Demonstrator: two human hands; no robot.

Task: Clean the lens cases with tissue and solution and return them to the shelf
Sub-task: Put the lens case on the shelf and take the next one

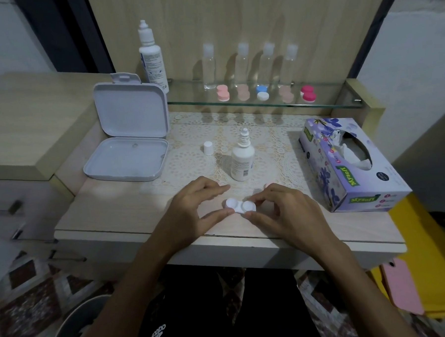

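A white double lens case [240,206] is held just above the table's front part, between both hands. My left hand [192,208] pinches its left cup with thumb and fingers. My right hand [283,209] pinches its right cup between thumb and forefinger. Behind the hands stands a small white solution bottle [242,159] with its cap off; the loose white cap [208,147] stands to its left. A tissue box [344,162] lies at the right. Several lens cases sit on the glass shelf [326,103]: a pink one [223,92], a blue-and-white one [262,92], a magenta one [308,92].
An open white plastic box [127,139] stands at the left on the table. A tall solution bottle [151,56] and several clear bottles [241,64] stand on the shelf. A lace mat [190,159] covers the table's middle. A bin rim [77,328] shows on the floor at lower left.
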